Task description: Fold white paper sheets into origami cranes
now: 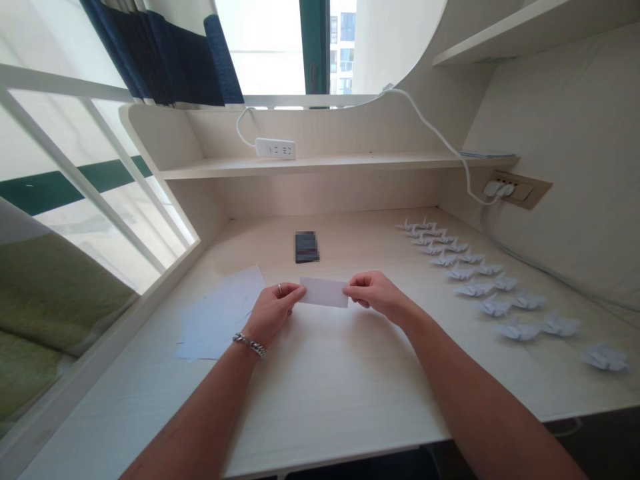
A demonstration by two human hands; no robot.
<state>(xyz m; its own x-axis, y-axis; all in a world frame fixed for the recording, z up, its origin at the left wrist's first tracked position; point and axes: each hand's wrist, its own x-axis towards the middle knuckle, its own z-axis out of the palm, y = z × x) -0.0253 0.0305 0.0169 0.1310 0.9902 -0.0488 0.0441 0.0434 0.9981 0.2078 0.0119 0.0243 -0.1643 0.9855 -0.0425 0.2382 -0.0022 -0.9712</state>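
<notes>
A small white rectangle of paper (325,293) is held up over the middle of the desk, stretched between both hands. My left hand (274,308), with a ring and a chain bracelet, pinches its left end between thumb and fingers. At the opposite end, my right hand (377,293) pinches the right edge, its other fingers curled in. Loose white paper sheets (215,320) lie spread on the desk to the left, partly behind my left hand. Folded paper cranes (475,288) stand in two rows along the right side.
A dark, pixelated rectangular object (307,247) lies beyond the paper. Behind it a shelf (340,162) carries a white power strip (275,148). A white cable (440,137) runs to the wall socket (520,189) at right. White railings (120,183) border the left.
</notes>
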